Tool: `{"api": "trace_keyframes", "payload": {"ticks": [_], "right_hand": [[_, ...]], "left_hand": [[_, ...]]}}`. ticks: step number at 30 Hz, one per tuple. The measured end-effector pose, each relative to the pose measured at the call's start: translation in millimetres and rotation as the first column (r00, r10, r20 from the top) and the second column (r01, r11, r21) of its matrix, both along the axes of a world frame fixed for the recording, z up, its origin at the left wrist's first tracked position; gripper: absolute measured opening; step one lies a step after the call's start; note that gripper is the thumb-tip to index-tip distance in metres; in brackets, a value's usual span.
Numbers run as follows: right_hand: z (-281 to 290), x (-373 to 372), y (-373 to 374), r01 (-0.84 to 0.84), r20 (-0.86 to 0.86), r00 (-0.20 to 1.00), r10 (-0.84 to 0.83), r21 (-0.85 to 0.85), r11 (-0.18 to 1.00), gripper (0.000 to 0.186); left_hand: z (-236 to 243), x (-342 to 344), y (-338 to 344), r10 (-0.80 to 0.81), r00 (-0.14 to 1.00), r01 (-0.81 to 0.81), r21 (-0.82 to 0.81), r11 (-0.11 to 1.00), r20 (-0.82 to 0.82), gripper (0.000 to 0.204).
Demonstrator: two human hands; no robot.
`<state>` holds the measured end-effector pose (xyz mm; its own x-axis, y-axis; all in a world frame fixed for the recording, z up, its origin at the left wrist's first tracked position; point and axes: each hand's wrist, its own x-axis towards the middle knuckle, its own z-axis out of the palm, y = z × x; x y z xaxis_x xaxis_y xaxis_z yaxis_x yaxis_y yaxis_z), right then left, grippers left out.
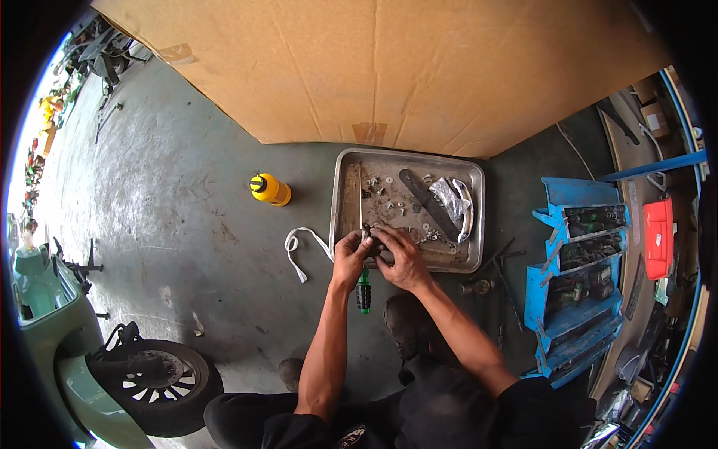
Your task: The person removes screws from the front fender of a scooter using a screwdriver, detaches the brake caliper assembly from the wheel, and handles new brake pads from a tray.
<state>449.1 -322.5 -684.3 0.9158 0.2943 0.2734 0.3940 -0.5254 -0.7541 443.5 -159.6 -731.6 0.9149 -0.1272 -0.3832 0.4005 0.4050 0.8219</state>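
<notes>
Over the near edge of a metal tray (pixel 479 217), my left hand (pixel 351 260) and my right hand (pixel 404 258) are closed around a small dark part (pixel 372 241), mostly covered by the fingers. A long screwdriver runs beneath or through my left hand. Its green and black handle (pixel 363 293) sticks out on the near side, and a thin shaft (pixel 360 194) reaches over the tray. Whether the left hand also grips it cannot be told. Loose screws, washers and small fittings (pixel 389 196) lie in the tray, beside a dark flat bar (pixel 428 203) and a crumpled silvery wrapper (pixel 449 197).
A big cardboard box (pixel 419 75) stands beyond the tray. Left are a yellow bottle (pixel 271 190) and a white strap (pixel 293 254) on the floor, and a wheel (pixel 161 382). Right are loose tools (pixel 502 277), an opened blue toolbox (pixel 576 284) and a red case (pixel 658 238).
</notes>
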Motion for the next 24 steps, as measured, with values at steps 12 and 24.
{"api": "trace_keyframes", "payload": {"ticks": [12, 24], "right_hand": [[29.0, 27.0, -14.3, 0.225, -0.046, 0.974, -0.22, 0.263, 0.938, 0.048], [32.2, 11.8, -8.2, 0.215, -0.225, 0.963, -0.146, 0.324, 0.921, 0.05]], "left_hand": [[21.7, 18.8, -0.6, 0.113, 0.986, -0.097, -0.127, 0.987, 0.126, 0.045], [75.6, 27.3, 19.5, 0.221, 0.975, -0.173, -0.536, 0.826, 0.026, 0.032]]}}
